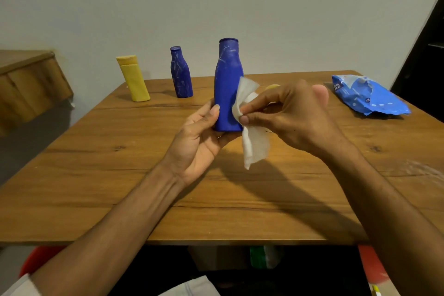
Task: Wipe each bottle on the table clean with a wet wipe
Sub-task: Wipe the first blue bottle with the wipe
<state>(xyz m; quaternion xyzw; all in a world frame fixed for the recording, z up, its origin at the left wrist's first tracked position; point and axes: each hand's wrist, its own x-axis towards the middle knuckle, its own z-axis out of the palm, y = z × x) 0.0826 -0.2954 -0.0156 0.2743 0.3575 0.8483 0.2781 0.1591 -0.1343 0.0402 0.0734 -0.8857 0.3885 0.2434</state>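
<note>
Person, head view: bare forearms ending in left hand (pixel 194 142) and right hand (pixel 295 115); pale grey-white sleeve (pixel 16 287) at left upper arm; light fabric (pixel 192 287) at lower edge.

Likely a home room: wooden table (pixel 96 175) before plain wall (pixel 264 7).

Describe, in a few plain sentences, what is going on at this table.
A person's left hand holds the large blue bottle upright, while the right hand pinches a wet wipe against its side. White scribbles show near its neck. A smaller blue bottle, also scribbled, and a yellow bottle stand at the far side of the table; a blue wipe pack lies to the right.
</note>
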